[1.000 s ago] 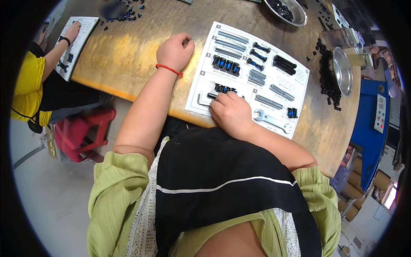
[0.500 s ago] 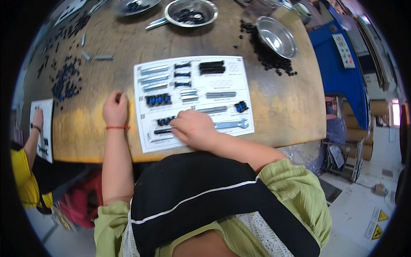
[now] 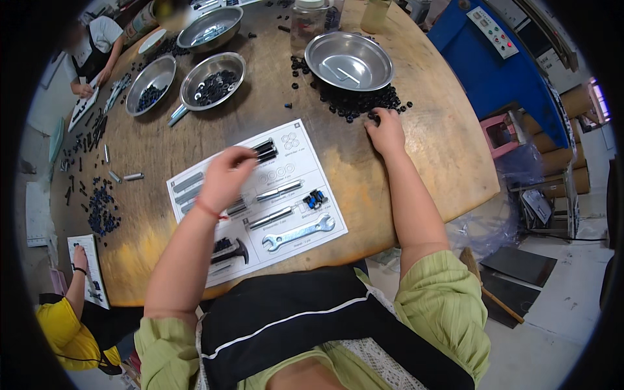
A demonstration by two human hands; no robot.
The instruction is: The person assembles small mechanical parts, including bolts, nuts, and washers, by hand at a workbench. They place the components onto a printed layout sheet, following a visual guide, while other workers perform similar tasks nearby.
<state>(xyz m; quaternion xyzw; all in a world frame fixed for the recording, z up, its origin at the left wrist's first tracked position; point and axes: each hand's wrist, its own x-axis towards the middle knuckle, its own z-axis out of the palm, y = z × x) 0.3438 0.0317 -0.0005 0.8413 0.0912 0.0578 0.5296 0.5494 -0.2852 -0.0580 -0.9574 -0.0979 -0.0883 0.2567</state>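
Note:
A printed white sheet [image 3: 331, 224] lies tilted before me, with hardware laid over its pictures. My left hand [image 3: 227, 179] hovers over its upper part, fingers curled together beside the black bolts [image 3: 265, 151]; what they hold, if anything, is hidden. At the near edge of a heap of black nuts [image 3: 364, 102], my right hand [image 3: 388, 132] pinches a black nut at its fingertips. On the sheet also lie a silver open-end wrench [image 3: 299, 233], metal tubes [image 3: 279, 190], blue-and-black screws [image 3: 314, 199] and a black hex key [image 3: 240, 251].
Behind the nuts stands a steel bowl [image 3: 351, 55] with thin metal pieces inside. A bowl of black washers [image 3: 213, 81] and further bowls stand at the back left. Small blue-black screws [image 3: 104, 208] are scattered left. Two other people work along the left side.
My right hand has left the sheet's lower part and reached out to the nuts at the far right. My left hand has come from beside the sheet to over it. The view has turned.

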